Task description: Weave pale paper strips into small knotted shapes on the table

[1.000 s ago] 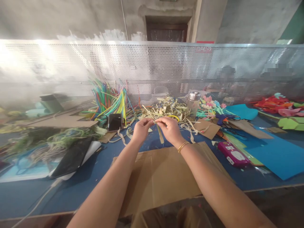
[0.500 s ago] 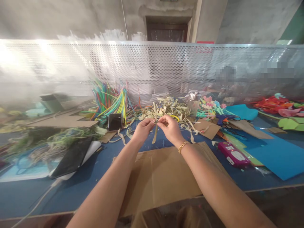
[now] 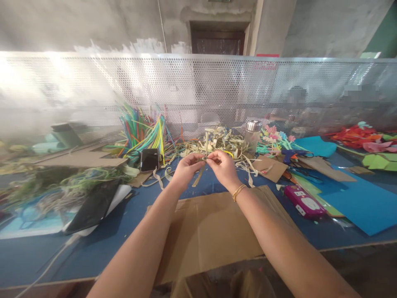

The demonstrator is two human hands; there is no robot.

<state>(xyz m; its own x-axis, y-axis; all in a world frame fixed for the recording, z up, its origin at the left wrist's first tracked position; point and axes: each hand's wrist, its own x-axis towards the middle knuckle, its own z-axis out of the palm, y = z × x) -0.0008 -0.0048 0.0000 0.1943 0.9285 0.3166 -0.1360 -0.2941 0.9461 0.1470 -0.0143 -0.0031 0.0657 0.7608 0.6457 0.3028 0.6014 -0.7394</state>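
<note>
Pinching pale strip [image 3: 198,177] w/ both hands [image 3: 222,169], nr. tangled pile [image 3: 223,140]; ctr. detail unclear.

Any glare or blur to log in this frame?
Head view, left: white glare washes out part of the perforated screen, and the tangled fibres look smeared; head view, centre: the left hand and right hand are fairly clear, the pale strip too small for fine detail.

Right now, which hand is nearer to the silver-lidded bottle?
Right. The right hand is left of the bottle, nearer the camera; the left hand is farther left.
</note>
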